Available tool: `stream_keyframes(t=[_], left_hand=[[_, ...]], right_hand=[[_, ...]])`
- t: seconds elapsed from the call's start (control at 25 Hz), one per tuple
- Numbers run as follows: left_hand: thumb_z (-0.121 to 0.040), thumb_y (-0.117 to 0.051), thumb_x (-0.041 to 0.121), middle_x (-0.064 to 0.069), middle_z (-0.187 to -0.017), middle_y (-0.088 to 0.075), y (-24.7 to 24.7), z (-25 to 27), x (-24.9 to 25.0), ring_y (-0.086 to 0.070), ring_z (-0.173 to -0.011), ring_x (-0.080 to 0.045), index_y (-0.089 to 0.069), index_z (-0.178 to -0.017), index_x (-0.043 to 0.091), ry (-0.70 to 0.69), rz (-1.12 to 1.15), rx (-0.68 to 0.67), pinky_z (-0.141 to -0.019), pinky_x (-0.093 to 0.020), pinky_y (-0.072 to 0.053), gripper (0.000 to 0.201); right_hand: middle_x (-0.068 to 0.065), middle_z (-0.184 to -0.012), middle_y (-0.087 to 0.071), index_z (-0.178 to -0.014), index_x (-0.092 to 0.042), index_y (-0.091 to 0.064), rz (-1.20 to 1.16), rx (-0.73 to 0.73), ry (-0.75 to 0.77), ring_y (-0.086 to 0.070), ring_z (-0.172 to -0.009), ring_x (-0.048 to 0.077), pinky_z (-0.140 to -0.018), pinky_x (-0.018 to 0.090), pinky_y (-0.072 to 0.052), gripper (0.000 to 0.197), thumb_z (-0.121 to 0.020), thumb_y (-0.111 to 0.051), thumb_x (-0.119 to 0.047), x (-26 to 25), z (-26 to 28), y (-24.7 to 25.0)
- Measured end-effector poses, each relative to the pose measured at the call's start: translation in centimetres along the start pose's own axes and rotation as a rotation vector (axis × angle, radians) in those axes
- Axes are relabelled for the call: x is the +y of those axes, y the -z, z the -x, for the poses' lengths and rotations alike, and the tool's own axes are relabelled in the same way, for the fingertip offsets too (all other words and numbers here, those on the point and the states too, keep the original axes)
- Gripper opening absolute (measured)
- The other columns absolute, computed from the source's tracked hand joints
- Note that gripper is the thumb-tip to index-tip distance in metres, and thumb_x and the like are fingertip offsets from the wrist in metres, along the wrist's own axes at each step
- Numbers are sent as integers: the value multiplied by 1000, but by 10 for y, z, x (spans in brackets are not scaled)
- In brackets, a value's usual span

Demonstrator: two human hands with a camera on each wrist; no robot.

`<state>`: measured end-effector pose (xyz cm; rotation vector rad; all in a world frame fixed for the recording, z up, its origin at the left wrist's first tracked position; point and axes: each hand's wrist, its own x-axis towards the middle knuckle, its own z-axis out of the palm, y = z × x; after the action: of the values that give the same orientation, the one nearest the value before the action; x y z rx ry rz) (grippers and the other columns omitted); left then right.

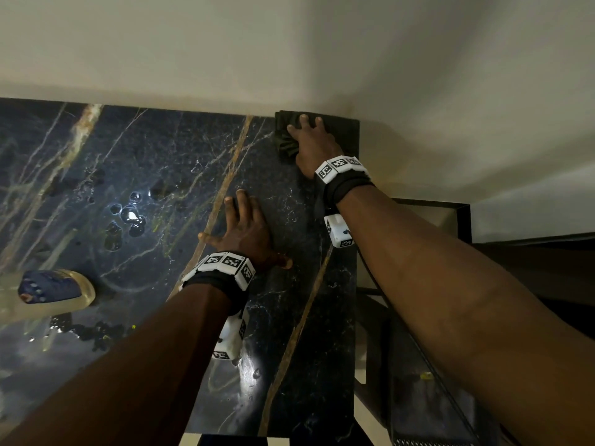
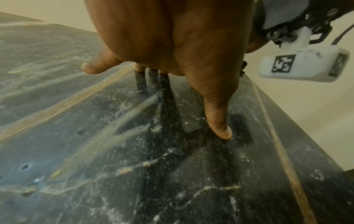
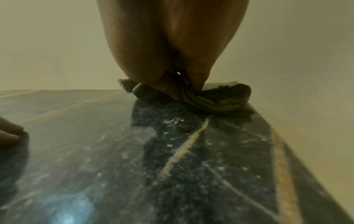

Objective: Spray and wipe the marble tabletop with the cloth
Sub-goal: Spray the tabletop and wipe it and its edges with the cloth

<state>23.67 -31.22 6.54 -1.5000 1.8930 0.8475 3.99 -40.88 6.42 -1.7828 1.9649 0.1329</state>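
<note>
The dark marble tabletop [image 1: 289, 317] has gold and white veins. At its far right corner lies a dark green cloth [image 1: 341, 130], partly bunched. My right hand [image 1: 309, 136] presses down on it with spread fingers. In the right wrist view the cloth [image 3: 220, 101] is gathered in folds under the right hand [image 3: 172, 45] on the marble [image 3: 114, 151]. My left hand [image 1: 231, 217] lies flat on the bare stone nearer to me and holds nothing. In the left wrist view the left hand [image 2: 172, 45] has its fingertips on the dusty, streaked marble [image 2: 95, 151].
Water drops [image 1: 128, 217] sit on the stone left of my left hand. A blue and beige shape [image 1: 51, 288] shows at the left edge; I cannot tell what it is. A plain wall [image 1: 289, 43] runs behind the table. A black metal frame [image 1: 463, 220] stands off its right edge.
</note>
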Motion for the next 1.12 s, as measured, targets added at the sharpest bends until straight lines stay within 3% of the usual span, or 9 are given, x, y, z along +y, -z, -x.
stream_keyframes(t=[0.28,0.88,1.12], left_hand=[[-59,-82,77,0,-164,38,0,2,0,31,-152,-31,21,-161,18,-11,-3,20,-103,-90,-8,156],[-56,-81,80,-2,-166,33,2,5,2,27,-154,-33,19,-161,18,-6,-21,32,-104,-90,-5,158],[-59,-77,84,-4,-167,31,-2,4,-8,27,-154,-32,18,-161,16,-73,4,68,-105,-88,-1,156]], right_hand=[[13,-165,-10,-157,-19,-26,15,-5,-107,-11,-149,44,-116,52,-26,65,-97,-52,-12,53,17,8],[5,-167,-3,-157,-25,-23,-71,-47,-69,-1,-153,35,-111,54,-39,72,-95,-57,-14,27,153,-66],[3,-167,-5,-156,-28,-27,-117,-25,-91,-3,-153,33,-115,53,-31,70,-94,-52,-8,13,126,-53]])
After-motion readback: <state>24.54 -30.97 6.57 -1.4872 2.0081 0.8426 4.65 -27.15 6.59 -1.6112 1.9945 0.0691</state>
